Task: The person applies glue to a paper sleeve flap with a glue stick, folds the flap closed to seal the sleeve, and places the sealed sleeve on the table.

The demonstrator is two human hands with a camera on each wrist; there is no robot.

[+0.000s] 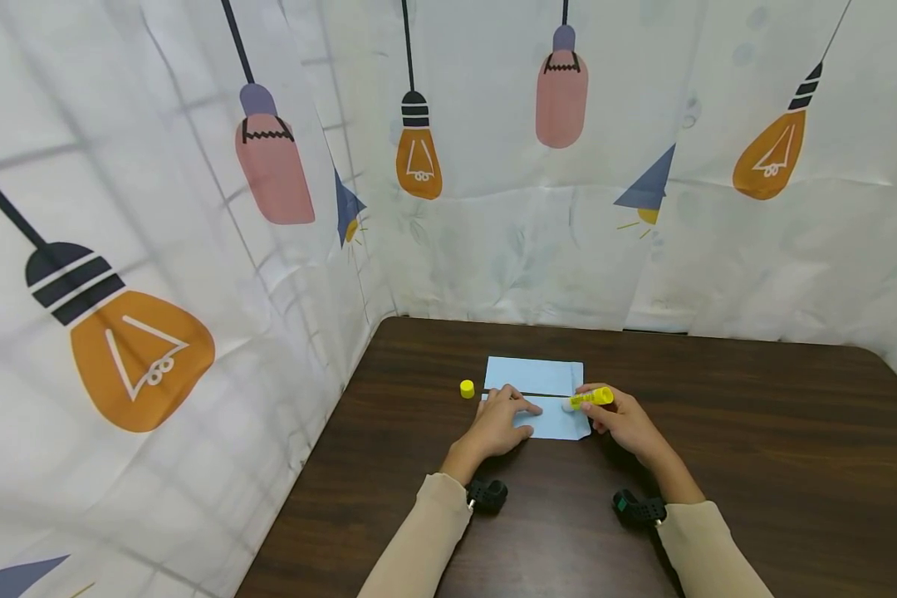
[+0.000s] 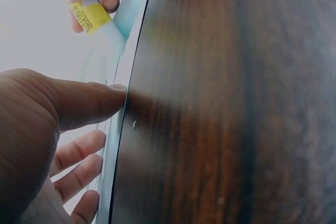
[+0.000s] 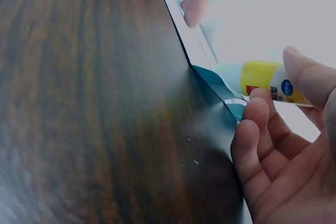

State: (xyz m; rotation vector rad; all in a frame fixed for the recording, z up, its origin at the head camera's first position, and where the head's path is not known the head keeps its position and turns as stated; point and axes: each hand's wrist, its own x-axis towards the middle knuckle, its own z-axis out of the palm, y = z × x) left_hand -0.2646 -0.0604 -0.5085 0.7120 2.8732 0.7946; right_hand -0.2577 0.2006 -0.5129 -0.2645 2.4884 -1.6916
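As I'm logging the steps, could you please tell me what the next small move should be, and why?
Probably a short stroke of the glue stick along the right end of the nearer blue paper: the right hand holds it uncapped, its pale tip down at that end, while the left hand rests on the same paper, likely steadying it.

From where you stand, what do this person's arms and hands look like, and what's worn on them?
The left hand and right hand are bare, without gloves. The left sleeve and right sleeve are long and plain beige, ending near the wrists. Each wrist has something chunky and black: the left wristband, and the right wristband, which shows a small green mark.
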